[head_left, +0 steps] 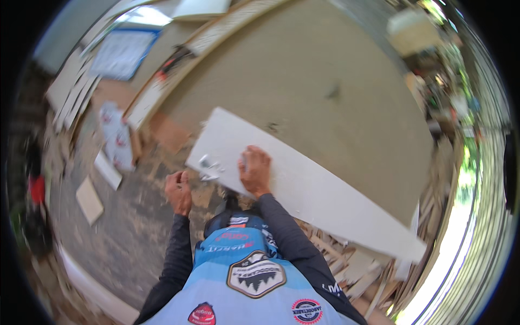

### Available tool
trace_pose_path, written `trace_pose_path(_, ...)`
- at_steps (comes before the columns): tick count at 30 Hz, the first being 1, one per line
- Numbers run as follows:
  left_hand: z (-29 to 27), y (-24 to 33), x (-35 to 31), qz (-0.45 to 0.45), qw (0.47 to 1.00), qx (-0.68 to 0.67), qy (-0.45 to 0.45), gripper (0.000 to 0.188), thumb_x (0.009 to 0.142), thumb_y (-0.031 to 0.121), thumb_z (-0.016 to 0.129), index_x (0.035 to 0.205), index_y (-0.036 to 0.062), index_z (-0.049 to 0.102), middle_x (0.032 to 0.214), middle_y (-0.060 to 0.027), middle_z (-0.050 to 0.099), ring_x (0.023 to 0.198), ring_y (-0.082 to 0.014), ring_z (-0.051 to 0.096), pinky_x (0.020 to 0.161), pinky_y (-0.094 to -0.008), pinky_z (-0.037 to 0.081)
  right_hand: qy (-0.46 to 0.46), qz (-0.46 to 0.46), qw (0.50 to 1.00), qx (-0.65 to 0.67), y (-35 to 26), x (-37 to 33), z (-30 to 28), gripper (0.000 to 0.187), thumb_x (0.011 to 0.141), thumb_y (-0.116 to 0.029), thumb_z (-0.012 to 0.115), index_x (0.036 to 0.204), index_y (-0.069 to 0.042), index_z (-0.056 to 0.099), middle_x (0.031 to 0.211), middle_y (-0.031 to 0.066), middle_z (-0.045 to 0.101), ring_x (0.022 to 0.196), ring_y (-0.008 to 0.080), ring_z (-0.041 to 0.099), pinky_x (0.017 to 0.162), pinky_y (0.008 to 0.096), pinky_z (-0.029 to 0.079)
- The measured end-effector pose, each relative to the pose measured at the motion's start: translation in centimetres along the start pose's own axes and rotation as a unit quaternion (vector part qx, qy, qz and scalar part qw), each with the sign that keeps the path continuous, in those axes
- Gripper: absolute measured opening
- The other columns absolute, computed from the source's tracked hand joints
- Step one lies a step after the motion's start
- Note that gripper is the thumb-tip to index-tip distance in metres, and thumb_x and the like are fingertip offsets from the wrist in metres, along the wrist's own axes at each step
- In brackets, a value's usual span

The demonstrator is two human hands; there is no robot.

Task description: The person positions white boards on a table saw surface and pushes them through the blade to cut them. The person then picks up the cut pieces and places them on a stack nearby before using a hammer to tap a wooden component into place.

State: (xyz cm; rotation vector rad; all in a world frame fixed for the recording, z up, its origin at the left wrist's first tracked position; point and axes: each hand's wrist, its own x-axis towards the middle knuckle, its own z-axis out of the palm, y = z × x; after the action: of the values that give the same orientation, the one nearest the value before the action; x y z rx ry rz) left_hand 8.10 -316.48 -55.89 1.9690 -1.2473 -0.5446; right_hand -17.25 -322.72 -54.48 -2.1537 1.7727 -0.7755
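Observation:
A long white board point(309, 184) lies slantwise in front of me over a larger brownish-grey sheet point(325, 108). My right hand point(254, 170) rests on the board's upper face, its fingers bent and drawn together; whatever may be in them is too blurred to name. Small white shavings or scraps point(210, 165) lie on the board near its left end. My left hand point(179, 192) is just off that end, apart from the board, with its fingers curled in. What it holds, if anything, I cannot make out.
At the left are a white strip point(108, 170), a pale wood piece point(89, 200) and a printed sheet point(116, 135). A long wooden frame piece point(189, 51) carries a dark and red tool point(174, 58). Wood offcuts point(346, 262) are heaped at the lower right.

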Motion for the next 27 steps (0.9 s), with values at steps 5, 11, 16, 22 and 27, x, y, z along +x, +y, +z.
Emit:
trace_pose_path(5, 5.4, -1.8, 3.0, -0.106, 0.982, -0.153, -0.039, 0.041, 0.092, 0.016, 0.071, 0.124, -0.0042, 0.057, 0.106, -0.0121, 0.065, 0.089, -0.0200, 0.063, 0.074, -0.0320, 0.051, 0.053, 0.019, 0.998, 0.036, 3.3, -4.8, 0.2, 0.034, 0.088, -0.016, 0.059, 0.117, 0.000, 0.058, 0.120, 0.0185, 0.057, 0.119, 0.0360, 0.051, 0.104, 0.0486, 0.037)
trace_pose_path(11, 2.3, -4.4, 2.8, -0.182, 0.938, -0.261, -0.137, 0.048, 0.090, 0.020, 0.075, 0.127, -0.0041, 0.055, 0.105, -0.0081, 0.066, 0.085, -0.0170, 0.063, 0.070, -0.0295, 0.050, 0.172, 0.221, 0.958, -0.062, 8.1, -17.4, -9.0, 0.019, 0.089, -0.016, 0.060, 0.105, -0.007, 0.057, 0.118, 0.0128, 0.057, 0.119, 0.0324, 0.052, 0.103, 0.0471, 0.038)
trace_pose_path(16, -3.8, -13.8, 1.7, 0.476, 0.860, 0.174, -0.062, 0.044, 0.085, 0.018, 0.074, 0.122, 0.0000, 0.060, 0.108, -0.0103, 0.067, 0.092, -0.0240, 0.064, 0.076, -0.0336, 0.054, 0.367, 0.518, 0.738, -0.228, 14.9, -31.4, -14.8, 0.021, 0.085, -0.015, 0.064, 0.104, -0.007, 0.058, 0.112, 0.0142, 0.058, 0.112, 0.0342, 0.054, 0.101, 0.0481, 0.039)
trace_pose_path(22, -1.7, -9.8, -0.2, 0.314, 0.935, 0.166, -0.002, 0.049, 0.084, 0.043, 0.074, 0.107, 0.0008, 0.063, 0.092, -0.0143, 0.065, 0.083, -0.0303, 0.064, 0.075, -0.0478, 0.052, 0.582, 0.673, 0.443, 0.106, 22.6, -41.5, -19.3, 0.031, 0.094, -0.031, 0.062, 0.108, -0.004, 0.057, 0.103, 0.0133, 0.062, 0.096, 0.0279, 0.063, 0.081, 0.0446, 0.051)
trace_pose_path(27, 11.3, 1.5, -2.7, 0.319, 0.946, 0.026, 0.046, 0.055, 0.084, 0.043, 0.075, 0.117, 0.0005, 0.060, 0.114, -0.0161, 0.063, 0.099, -0.0343, 0.060, 0.090, -0.0501, 0.049, 0.555, 0.540, 0.498, 0.390, 26.3, -44.7, -19.9, 0.032, 0.102, -0.035, 0.056, 0.101, -0.003, 0.059, 0.082, 0.0070, 0.066, 0.065, 0.0172, 0.066, 0.054, 0.0318, 0.055)
